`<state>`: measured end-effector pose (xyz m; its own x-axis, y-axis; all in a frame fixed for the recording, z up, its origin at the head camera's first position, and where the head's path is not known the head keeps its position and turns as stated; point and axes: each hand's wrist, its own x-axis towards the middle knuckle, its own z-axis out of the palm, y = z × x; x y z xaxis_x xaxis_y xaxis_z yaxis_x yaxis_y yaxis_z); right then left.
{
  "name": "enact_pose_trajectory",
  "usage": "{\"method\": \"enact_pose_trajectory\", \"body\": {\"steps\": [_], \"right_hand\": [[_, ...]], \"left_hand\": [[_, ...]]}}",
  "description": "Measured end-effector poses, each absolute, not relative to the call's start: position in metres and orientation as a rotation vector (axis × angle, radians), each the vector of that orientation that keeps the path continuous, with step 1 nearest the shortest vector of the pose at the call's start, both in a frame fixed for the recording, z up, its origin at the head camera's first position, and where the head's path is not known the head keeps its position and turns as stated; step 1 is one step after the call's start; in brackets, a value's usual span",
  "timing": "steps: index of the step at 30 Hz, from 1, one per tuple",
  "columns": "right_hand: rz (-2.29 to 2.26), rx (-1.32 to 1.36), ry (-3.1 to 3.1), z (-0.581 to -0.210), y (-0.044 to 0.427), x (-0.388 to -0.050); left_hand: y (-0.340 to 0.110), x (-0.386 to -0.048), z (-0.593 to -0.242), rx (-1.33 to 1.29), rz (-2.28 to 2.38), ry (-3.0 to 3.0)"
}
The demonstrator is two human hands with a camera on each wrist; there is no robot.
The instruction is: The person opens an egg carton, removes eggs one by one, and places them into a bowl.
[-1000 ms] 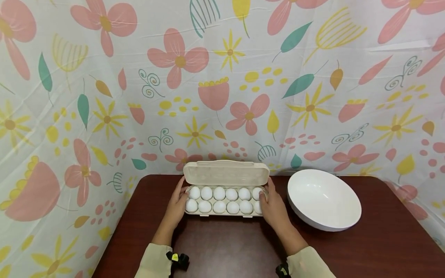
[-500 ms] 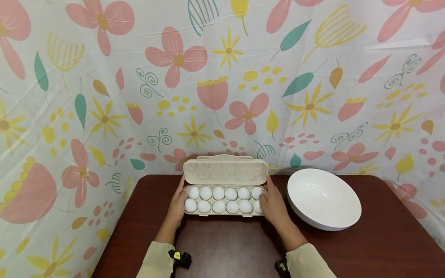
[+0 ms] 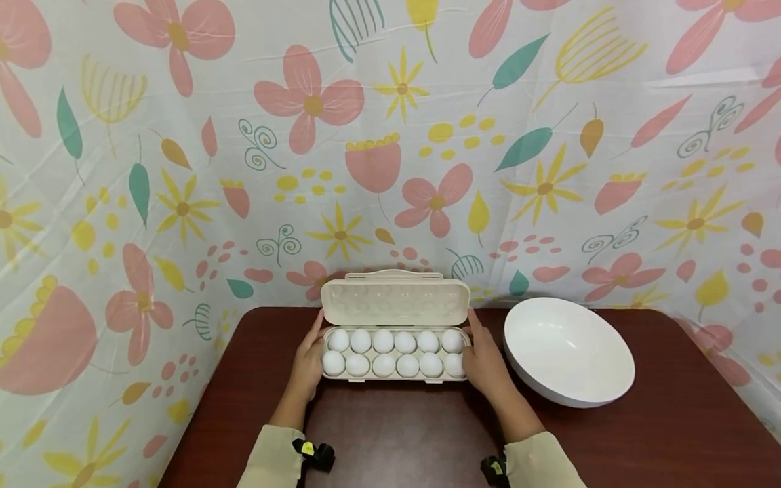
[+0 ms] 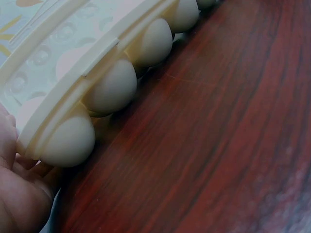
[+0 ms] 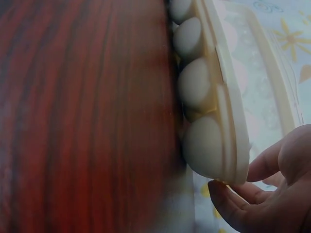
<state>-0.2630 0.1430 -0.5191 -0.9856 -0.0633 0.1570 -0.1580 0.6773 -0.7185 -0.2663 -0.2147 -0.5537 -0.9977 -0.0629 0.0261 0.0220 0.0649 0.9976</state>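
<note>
A cream plastic egg carton [image 3: 395, 303] stands with its lid raised at the back of the table, two rows of white eggs [image 3: 383, 341] in its cups. My left hand [image 3: 307, 366] grips the carton's left end; in the left wrist view part of that hand [image 4: 19, 189] shows at the carton's corner. My right hand [image 3: 486, 362] holds the right end. In the right wrist view, the thumb and fingers of this hand [image 5: 277, 189] close around the end of the carton rim [image 5: 238, 126]. Whether the base touches the table is unclear.
A large white bowl [image 3: 567, 352] sits tilted on the dark red-brown table [image 3: 396, 434], to the right of my right hand. A flowered cloth [image 3: 378, 163] hangs just behind the table and along its left side.
The carton's lid leans back more, showing more of its inside. My right thumb has shifted outward off the end eggs. Both hands keep hold of the carton.
</note>
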Motion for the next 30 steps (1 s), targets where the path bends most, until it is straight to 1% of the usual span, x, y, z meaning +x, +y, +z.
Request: {"method": "enact_pose_trajectory", "body": {"steps": [8, 17, 22, 26, 29, 30], "right_hand": [[1.240, 0.186, -2.791, -0.522, 0.147, -0.266], [1.333, 0.171, -2.806, -0.523, 0.151, -0.263], [1.379, 0.180, -2.814, -0.523, 0.154, -0.264], [1.483, 0.158, -2.799, -0.522, 0.156, -0.266], [1.521, 0.148, -2.787, -0.523, 0.155, -0.266], [1.524, 0.148, -2.784, -0.523, 0.155, -0.267]], "left_hand": [[-0.213, -0.268, -0.555, 0.072, -2.033, -2.279], [-0.212, -0.265, -0.552, 0.099, -2.074, -2.325], [-0.211, -0.265, -0.558, 0.054, -2.033, -2.324], [-0.209, -0.261, -0.547, 0.026, -2.016, -2.355], [-0.210, -0.261, -0.546, 0.044, -2.021, -2.362], [-0.211, -0.263, -0.550, 0.049, -2.007, -2.363]]}}
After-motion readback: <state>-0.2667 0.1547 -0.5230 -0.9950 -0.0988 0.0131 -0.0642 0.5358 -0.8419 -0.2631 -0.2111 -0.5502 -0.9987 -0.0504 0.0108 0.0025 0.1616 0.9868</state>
